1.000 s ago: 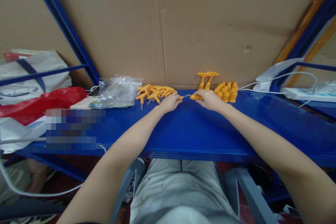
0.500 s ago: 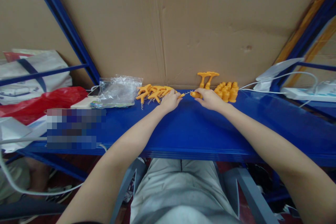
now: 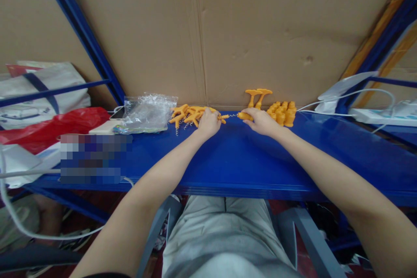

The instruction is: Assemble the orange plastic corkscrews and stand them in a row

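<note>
Blue shelf (image 3: pixel 228 160) as bench, cardboard wall behind. Left hand (image 3: pixel 208 124) pinching an orange corkscrew piece (image 3: pixel 223 117), right hand (image 3: pixel 260 122) closed around an orange sleeve (image 3: pixel 244 116); thin metal spiral (image 3: pixel 232 116) bridging the two, low over the far edge. Best kept coaxial, sleeve turned, spiral not bent. Further left, pile of corkscrew pieces (image 3: pixel 190 115), then clear bags (image 3: pixel 146 113); right, cluster of sleeves (image 3: pixel 282 113); two upright ones (image 3: pixel 257 97) at the wall.
</note>
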`<state>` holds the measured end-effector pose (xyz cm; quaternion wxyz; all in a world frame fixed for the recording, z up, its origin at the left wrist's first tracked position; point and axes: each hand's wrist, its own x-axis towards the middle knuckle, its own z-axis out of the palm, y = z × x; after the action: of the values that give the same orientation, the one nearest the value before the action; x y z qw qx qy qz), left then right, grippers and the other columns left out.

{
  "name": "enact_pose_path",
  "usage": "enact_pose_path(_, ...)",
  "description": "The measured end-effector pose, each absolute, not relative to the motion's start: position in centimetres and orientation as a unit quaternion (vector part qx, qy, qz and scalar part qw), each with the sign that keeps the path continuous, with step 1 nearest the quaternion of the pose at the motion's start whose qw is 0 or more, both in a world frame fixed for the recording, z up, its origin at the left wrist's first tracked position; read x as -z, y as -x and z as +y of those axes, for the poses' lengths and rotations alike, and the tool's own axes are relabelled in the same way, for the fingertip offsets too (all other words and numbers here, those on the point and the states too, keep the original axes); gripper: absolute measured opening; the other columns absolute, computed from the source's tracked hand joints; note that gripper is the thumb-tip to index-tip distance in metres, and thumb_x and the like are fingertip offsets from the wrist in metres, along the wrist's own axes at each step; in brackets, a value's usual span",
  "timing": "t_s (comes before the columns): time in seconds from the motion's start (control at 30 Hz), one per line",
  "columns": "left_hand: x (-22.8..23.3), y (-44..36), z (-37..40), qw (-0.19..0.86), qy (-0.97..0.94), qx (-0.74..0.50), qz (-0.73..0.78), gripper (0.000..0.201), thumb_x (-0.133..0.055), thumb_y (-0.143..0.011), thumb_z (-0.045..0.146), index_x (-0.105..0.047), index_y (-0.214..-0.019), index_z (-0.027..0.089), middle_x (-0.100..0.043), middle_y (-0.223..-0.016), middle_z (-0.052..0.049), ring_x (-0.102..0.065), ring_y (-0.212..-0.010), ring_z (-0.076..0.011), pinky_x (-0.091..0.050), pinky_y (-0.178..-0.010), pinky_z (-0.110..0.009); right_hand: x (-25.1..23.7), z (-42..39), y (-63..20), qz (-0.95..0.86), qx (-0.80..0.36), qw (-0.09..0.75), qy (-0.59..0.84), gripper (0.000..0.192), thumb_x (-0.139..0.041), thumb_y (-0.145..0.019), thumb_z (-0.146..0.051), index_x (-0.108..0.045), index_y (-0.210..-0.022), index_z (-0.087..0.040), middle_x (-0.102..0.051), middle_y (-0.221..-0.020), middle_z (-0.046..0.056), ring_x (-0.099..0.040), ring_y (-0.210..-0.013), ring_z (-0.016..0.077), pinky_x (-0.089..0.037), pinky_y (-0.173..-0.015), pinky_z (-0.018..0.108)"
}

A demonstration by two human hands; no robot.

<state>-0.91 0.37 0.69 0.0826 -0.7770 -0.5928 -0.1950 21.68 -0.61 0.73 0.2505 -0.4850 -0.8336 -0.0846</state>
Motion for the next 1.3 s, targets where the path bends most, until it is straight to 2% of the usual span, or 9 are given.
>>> enact_pose_path(0.17,-0.5,1.1,0.8,0.069,0.778,0.201,-0.591,0.028,-0.057,-0.096,0.025,-0.075,-0.115,0.016,-0.073,-0.113,-0.016,-0.067,-0.110,-0.0312,-0.054,-0.095,-0.042,-0.6,-0.3,-22.0,-0.840,0.090,0.244,0.477,0.038,-0.056,-0.096,-0.024,-0.067,-0.132,-0.019,-0.070,-0.128,0.015,-0.068,-0.117,0.0321,-0.053,-0.103,0.049)
enact_pose_path(0.27,-0.4,1.3,1.0,0.056,0.778,0.211,-0.589,0.028,-0.062,-0.094,0.029,-0.077,-0.114,0.018,-0.074,-0.113,-0.013,-0.069,-0.108,-0.0300,-0.056,-0.093,-0.040,-0.7,-0.4,-22.1,-0.835,0.091,0.244,0.485,0.040,-0.057,-0.096,-0.022,-0.067,-0.135,-0.019,-0.070,-0.127,0.015,-0.069,-0.114,0.0320,-0.053,-0.102,0.049)
enact_pose_path(0.47,-0.8,1.6,1.2,0.048,0.779,0.243,-0.576,0.033,-0.065,-0.091,0.028,-0.075,-0.121,0.021,-0.072,-0.121,-0.012,-0.068,-0.110,-0.0275,-0.056,-0.097,-0.039,-0.7,-0.2,-22.6,-0.831,0.093,0.237,0.494,0.044,-0.055,-0.097,-0.022,-0.065,-0.140,-0.019,-0.068,-0.129,0.015,-0.070,-0.111,0.0316,-0.053,-0.102,0.048)
enact_pose_path(0.7,-1.4,0.6,-0.4,0.067,0.796,0.202,-0.566,0.034,-0.059,-0.094,0.028,-0.069,-0.125,0.023,-0.066,-0.125,-0.011,-0.067,-0.114,-0.0278,-0.054,-0.096,-0.038,0.1,0.1,-22.3,-0.868,0.079,0.244,0.426,0.045,-0.055,-0.099,-0.026,-0.063,-0.143,-0.023,-0.068,-0.117,0.012,-0.070,-0.103,0.0266,-0.056,-0.098,0.044)
enact_pose_path(0.9,-2.0,0.5,-0.9,0.069,0.783,0.202,-0.585,0.027,-0.057,-0.094,0.029,-0.067,-0.118,0.022,-0.070,-0.117,-0.011,-0.067,-0.113,-0.0288,-0.054,-0.094,-0.039,-0.1,0.9,-22.7,-0.870,0.044,0.294,0.393,0.052,-0.065,-0.089,-0.023,-0.061,-0.141,-0.022,-0.066,-0.131,0.014,-0.064,-0.124,0.0310,-0.052,-0.107,0.054)
enact_pose_path(0.97,-2.0,0.6,-0.7,0.067,0.779,0.203,-0.589,0.026,-0.058,-0.094,0.030,-0.068,-0.116,0.022,-0.071,-0.114,-0.010,-0.067,-0.113,-0.0294,-0.054,-0.093,-0.040,-0.2,1.2,-23.1,-0.865,0.010,0.308,0.396,0.052,-0.068,-0.085,-0.020,-0.061,-0.137,-0.021,-0.064,-0.136,0.015,-0.063,-0.126,0.0305,-0.052,-0.106,0.053)
enact_pose_path(1.1,-1.7,0.8,-0.4,0.062,0.784,0.200,-0.585,0.026,-0.060,-0.093,0.034,-0.069,-0.115,0.021,-0.073,-0.112,-0.012,-0.068,-0.109,-0.0306,-0.054,-0.091,-0.041,-0.1,1.5,-23.6,-0.828,-0.139,0.354,0.411,0.043,-0.072,-0.083,-0.023,-0.063,-0.125,-0.021,-0.067,-0.132,0.012,-0.073,-0.103,0.0226,-0.061,-0.094,0.044)
enact_pose_path(1.2,-1.7,1.0,-0.2,0.063,0.786,0.206,-0.579,0.026,-0.061,-0.093,0.034,-0.069,-0.114,0.021,-0.074,-0.112,-0.012,-0.068,-0.109,-0.0308,-0.054,-0.090,-0.040,-0.1,1.4,-23.5,-0.787,-0.257,0.390,0.404,0.037,-0.076,-0.082,-0.027,-0.064,-0.117,-0.021,-0.072,-0.120,0.009,-0.075,-0.091,0.0196,-0.063,-0.088,0.040)
enact_pose_path(1.3,-1.7,1.1,-0.1,0.062,0.786,0.219,-0.575,0.025,-0.061,-0.092,0.033,-0.067,-0.114,0.021,-0.074,-0.112,-0.011,-0.068,-0.110,-0.0304,-0.053,-0.091,-0.040,-0.5,0.8,-23.0,-0.743,-0.338,0.410,0.406,0.031,-0.078,-0.086,-0.033,-0.065,-0.111,-0.019,-0.077,-0.101,0.007,-0.076,-0.077,0.0175,-0.064,-0.083,0.037)
